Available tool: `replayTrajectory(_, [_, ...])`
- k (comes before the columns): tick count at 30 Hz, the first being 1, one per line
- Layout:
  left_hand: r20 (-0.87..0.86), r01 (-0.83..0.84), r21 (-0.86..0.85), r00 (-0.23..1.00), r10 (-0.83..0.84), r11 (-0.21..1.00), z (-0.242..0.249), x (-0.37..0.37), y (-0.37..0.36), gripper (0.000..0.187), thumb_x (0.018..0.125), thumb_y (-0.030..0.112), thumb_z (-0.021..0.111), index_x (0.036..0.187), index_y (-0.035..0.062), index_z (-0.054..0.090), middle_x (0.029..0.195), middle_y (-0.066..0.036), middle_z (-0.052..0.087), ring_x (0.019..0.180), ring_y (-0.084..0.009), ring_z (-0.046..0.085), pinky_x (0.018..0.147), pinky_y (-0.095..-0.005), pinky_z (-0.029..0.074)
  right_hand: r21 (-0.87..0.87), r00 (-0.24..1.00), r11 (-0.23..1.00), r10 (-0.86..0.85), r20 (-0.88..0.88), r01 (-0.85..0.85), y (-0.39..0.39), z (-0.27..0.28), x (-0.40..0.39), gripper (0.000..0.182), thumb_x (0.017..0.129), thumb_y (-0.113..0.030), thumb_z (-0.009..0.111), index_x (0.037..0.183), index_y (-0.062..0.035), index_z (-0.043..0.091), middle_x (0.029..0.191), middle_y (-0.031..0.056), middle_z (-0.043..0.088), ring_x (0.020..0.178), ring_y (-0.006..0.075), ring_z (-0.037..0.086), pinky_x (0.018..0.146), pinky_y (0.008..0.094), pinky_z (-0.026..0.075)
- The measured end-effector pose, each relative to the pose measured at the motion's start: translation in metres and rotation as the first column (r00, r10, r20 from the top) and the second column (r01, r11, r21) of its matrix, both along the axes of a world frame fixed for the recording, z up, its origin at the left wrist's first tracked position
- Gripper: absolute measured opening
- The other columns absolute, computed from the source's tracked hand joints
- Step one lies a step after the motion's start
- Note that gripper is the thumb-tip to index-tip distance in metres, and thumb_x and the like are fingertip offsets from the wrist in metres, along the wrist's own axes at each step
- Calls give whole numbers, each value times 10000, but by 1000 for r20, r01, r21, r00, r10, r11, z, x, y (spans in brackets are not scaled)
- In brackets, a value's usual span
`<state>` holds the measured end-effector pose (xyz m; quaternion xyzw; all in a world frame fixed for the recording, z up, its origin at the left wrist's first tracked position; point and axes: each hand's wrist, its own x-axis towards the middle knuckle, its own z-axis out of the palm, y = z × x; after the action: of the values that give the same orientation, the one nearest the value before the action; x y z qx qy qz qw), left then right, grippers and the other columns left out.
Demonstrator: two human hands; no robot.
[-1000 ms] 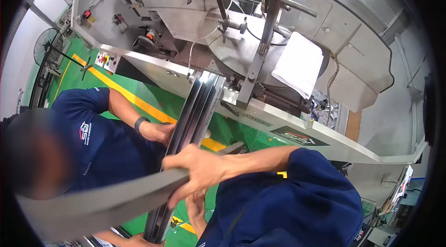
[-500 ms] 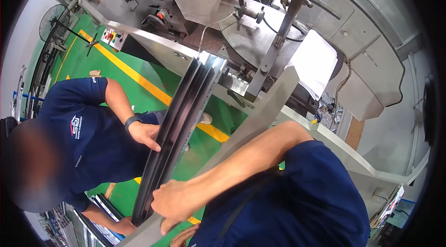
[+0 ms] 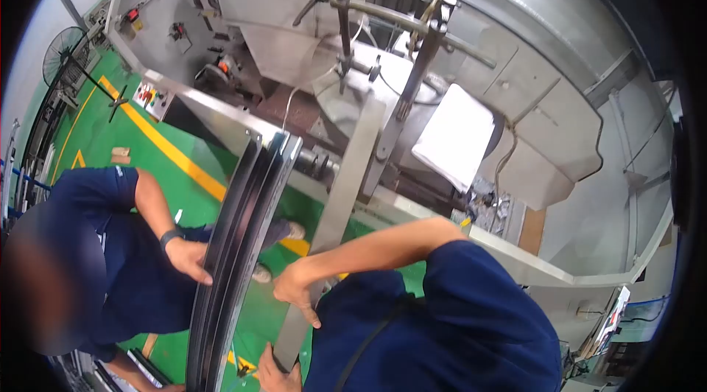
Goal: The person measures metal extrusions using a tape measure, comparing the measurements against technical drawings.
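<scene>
Green floor [image 3: 114, 130] | right hand [image 3: 297, 290] closed on grey bar [image 3: 345, 197] | left hand [image 3: 275, 373] seemingly likewise

The green floor [image 3: 158, 163], crossed by yellow lines [image 3: 177, 156], bears a standing fan [image 3: 65, 57] and a small brown block [image 3: 121, 152]. White sheets [image 3: 455, 134] lie on the machine's round metal table [image 3: 346, 108].

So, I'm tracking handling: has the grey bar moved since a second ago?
Yes: the grey bar swung upward in view; its far end, then below the slanted post, now appears left of it.
</scene>
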<state>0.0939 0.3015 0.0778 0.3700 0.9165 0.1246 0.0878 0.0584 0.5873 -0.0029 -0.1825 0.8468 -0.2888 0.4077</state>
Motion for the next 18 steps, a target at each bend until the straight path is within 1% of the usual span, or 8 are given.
replayTrajectory(2, [11, 6, 53, 1000, -6, 999, -24, -8, 8, 665, 794, 194, 817, 1407, 93, 580, 1191, -226, 669, 1083, -432, 630, 926, -478, 504, -3, 983, 998, -69, -170, 70, 37, 42, 17, 748, 508, -603, 915, 854, 40, 752, 952, 228, 726, 959, 373, 704, 865, 457, 563])
replayTrajectory(5, [73, 22, 125, 997, -31, 992, -54, -20, 33, 522, 826, 225, 815, 1287, 45, 650, 1114, -217, 697, 1022, -430, 661, 880, -464, 535, 38, 850, 946, -270, -451, 321, 63, 18, 43, 754, 462, -622, 913, 835, 9, 735, 934, 212, 714, 940, 358, 699, 862, 452, 551])
replayTrajectory(6, [96, 16, 137, 995, -29, 990, -62, -26, 43, 473, 836, 238, 816, 1235, 25, 678, 1091, -213, 705, 1002, -429, 671, 864, -461, 546, 80, 847, 922, -310, -432, 378, 70, 29, 50, 772, 473, -607, 907, 925, -10, 721, 952, 170, 709, 1002, 336, 676, 950, 492, 501])
replayTrajectory(9, [257, 21, 168, 964, -64, 986, -100, -46, 62, 661, 758, 441, 860, 1249, 48, 655, 1204, -169, 706, 1066, -351, 694, 915, -471, 547, 66, 708, 866, -359, -608, 496, 83, 44, 73, 706, 607, -561, 875, 1046, -37, 700, 1037, 125, 694, 1108, 311, 624, 1062, 552, 402])
replayTrajectory(11, [201, 16, 224, 978, -62, 974, -104, -47, 80, 630, 678, 371, 919, 1160, 32, 693, 1022, -178, 738, 907, -364, 722, 826, -422, 569, 114, 610, 798, -351, -711, 592, 84, 45, 82, 546, 754, -478, 817, 1075, -56, 687, 1087, 91, 664, 1164, 295, 571, 1109, 603, 322])
replayTrajectory(13, [193, 34, 260, 977, -86, 965, -121, -48, 86, 638, 700, 387, 897, 1200, 59, 673, 1048, -172, 731, 917, -357, 715, 838, -423, 567, -147, 334, 736, -464, -820, 661, 83, 36, 99, 445, 836, -448, 763, 1052, -67, 684, 1071, 87, 649, 1132, 292, 573, 1117, 591, 326])
replayTrajectory(17, [239, 63, 273, 962, -131, 960, -123, -60, 116, 618, 719, 386, 883, 1234, 121, 668, 1041, -146, 735, 925, -346, 713, 847, -418, 567, -312, 333, 559, -765, -550, 768, 64, 29, 137, 410, 881, -446, 748, 1023, -67, 680, 1009, 105, 660, 1003, 321, 624, 982, 453, 463])
replayTrajectory(18, [304, 36, 255, 946, -116, 966, -114, -60, 128, 618, 721, 404, 878, 1247, 160, 664, 1102, -128, 724, 1014, -348, 693, 886, -453, 551, -314, 352, 548, -787, -506, 775, 61, 23, 146, 404, 885, -446, 748, 1020, -70, 683, 995, 112, 665, 964, 331, 637, 920, 437, 488])
